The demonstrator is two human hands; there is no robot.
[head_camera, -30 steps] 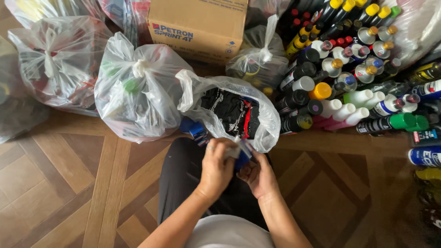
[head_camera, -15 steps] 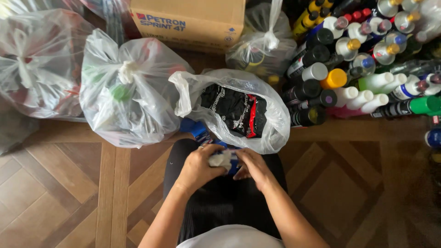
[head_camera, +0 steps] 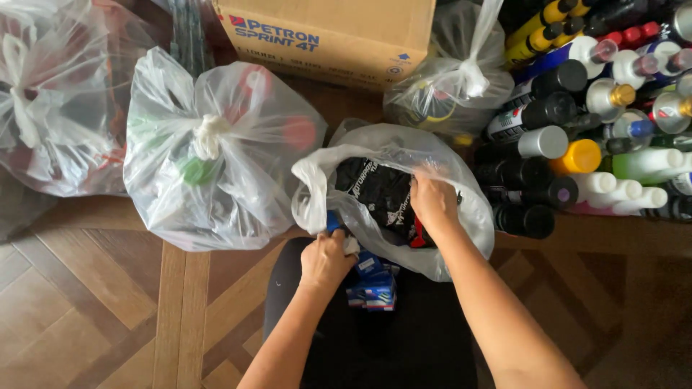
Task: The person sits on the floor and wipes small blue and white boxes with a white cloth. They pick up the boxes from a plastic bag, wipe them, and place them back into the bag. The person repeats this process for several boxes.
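Left hand (head_camera: pixel 326 261) grip pinches bag (head_camera: pixel 461 216) rim; right hand (head_camera: pixel 432 202) clutches opposite edge.

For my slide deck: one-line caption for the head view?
Left hand grips the open plastic bag rim while right hand reaches inside, bottles alongside.

Wooden parquet floor (head_camera: pixel 94 302): tied plastic bags (head_camera: pixel 216 151), cardboard box (head_camera: pixel 339 32), bottles (head_camera: pixel 577 155).

Four plastic bags (head_camera: pixel 216 158), one cardboard box (head_camera: pixel 324 32), two hands (head_camera: pixel 328 259).
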